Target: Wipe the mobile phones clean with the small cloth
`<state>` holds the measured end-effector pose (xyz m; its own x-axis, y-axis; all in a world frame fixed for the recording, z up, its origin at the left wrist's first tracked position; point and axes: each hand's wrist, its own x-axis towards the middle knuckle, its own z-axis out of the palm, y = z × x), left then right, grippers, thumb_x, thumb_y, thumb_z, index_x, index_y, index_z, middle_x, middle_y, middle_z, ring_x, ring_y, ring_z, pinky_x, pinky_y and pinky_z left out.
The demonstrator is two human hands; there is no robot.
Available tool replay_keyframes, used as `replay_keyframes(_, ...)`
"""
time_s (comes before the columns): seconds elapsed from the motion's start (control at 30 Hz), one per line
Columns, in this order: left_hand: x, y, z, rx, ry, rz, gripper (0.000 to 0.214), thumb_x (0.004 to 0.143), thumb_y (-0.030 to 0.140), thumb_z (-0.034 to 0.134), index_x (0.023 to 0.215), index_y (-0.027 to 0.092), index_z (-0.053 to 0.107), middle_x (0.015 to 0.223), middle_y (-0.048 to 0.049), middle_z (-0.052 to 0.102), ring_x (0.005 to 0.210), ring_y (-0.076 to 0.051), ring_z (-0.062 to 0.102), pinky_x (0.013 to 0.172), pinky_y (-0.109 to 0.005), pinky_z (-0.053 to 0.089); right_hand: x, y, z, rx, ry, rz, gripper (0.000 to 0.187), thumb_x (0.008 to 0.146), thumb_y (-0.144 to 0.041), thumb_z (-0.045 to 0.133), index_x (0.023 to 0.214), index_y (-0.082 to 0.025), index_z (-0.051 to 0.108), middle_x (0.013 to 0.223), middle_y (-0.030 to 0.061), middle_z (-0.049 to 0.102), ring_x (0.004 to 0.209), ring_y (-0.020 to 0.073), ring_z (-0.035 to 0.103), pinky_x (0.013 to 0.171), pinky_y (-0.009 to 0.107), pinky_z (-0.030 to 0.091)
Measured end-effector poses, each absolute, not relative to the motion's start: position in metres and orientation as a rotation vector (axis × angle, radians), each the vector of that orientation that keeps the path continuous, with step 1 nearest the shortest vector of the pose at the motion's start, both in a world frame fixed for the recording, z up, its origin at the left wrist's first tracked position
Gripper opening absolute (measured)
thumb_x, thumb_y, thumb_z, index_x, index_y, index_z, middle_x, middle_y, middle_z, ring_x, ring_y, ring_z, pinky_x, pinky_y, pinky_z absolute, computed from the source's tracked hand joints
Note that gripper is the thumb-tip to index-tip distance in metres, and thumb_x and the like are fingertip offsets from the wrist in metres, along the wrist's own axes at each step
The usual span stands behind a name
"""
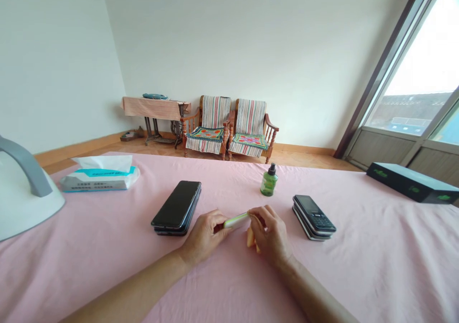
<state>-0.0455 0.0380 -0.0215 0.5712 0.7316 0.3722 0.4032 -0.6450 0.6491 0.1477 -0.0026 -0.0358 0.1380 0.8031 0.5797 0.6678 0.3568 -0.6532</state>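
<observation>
My left hand (207, 232) is closed round one end of a thin white phone (236, 220) with a lime-green edge, held tilted just above the pink cloth. At the phone's other end, my right hand (271, 232) pinches its edge, with a pale orange cloth (251, 238) bunched under the fingers. Most of the orange cloth is hidden by that hand. Left of my hands lies a stack of dark smartphones (178, 206). On the right is a stack of keypad phones (314, 216). A green spray bottle (268, 180) with a black top stands upright behind my right hand.
A tissue pack (100, 176) and a white appliance with a grey handle (27, 189) are on the left of the pink tablecloth (376, 261). A black box (412, 183) lies at the right. Beyond are two wooden chairs (249, 124) and a cloth-covered sewing table (154, 108).
</observation>
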Motion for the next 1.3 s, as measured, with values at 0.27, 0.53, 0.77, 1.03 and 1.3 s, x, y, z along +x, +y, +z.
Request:
replay_keyframes(0.27, -0.046, 0.040, -0.025, 2.301, 0.924, 0.867, 0.017, 0.085, 0.025, 0.059, 0.076, 0.016, 0.069, 0.070, -0.0002, 0.056, 0.067, -0.015, 0.053, 0.060, -0.021, 0.036, 0.157, 0.000, -0.035, -1.396, -1.524, 0.141, 0.016, 0.082, -0.016, 0.047, 0.085, -0.018, 0.063, 0.077, 0.0021, 0.058, 0.068, 0.0151, 0.058, 0.064, 0.024, 0.044)
replay_keyframes(0.53, -0.046, 0.040, -0.024, 2.304, 0.923, 0.864, 0.020, 0.085, 0.027, 0.059, 0.069, 0.015, 0.066, 0.070, -0.0007, 0.056, 0.066, -0.015, 0.052, 0.059, -0.022, 0.035, 0.157, 0.002, -0.034, -1.403, -1.477, 0.108, 0.015, 0.078, -0.014, 0.047, 0.081, -0.018, 0.061, 0.076, 0.0022, 0.057, 0.068, 0.0159, 0.058, 0.064, 0.025, 0.044)
replay_keyframes(0.77, -0.046, 0.039, -0.022, 2.311, 0.909, 0.854, 0.026, 0.087, 0.032, 0.056, 0.071, 0.015, 0.066, 0.068, -0.0004, 0.054, 0.066, -0.015, 0.052, 0.058, -0.022, 0.034, 0.140, -0.003, -0.037, -1.337, -1.564, 0.155, 0.016, 0.080, -0.014, 0.048, 0.079, -0.019, 0.063, 0.073, -0.0005, 0.056, 0.061, 0.0119, 0.056, 0.058, 0.021, 0.043)
replay_keyframes(1.03, -0.046, 0.040, -0.022, 2.297, 0.941, 0.883, 0.022, 0.085, 0.028, 0.058, 0.069, 0.015, 0.065, 0.067, 0.0000, 0.054, 0.063, -0.015, 0.051, 0.057, -0.022, 0.034, 0.158, 0.005, -0.035, -1.346, -1.486, 0.099, 0.015, 0.081, -0.012, 0.046, 0.081, -0.018, 0.060, 0.075, 0.0021, 0.057, 0.067, 0.0151, 0.059, 0.062, 0.024, 0.047)
replay_keyframes(1.3, -0.047, 0.040, -0.022, 2.258, 0.904, 0.855, 0.026, 0.089, 0.035, 0.056, 0.074, 0.016, 0.066, 0.068, 0.0007, 0.053, 0.064, -0.015, 0.052, 0.057, -0.021, 0.033, 0.138, 0.001, -0.039, -1.293, -1.571, 0.160, 0.017, 0.084, -0.013, 0.046, 0.080, -0.019, 0.061, 0.074, 0.0008, 0.056, 0.062, 0.0129, 0.058, 0.058, 0.021, 0.045)
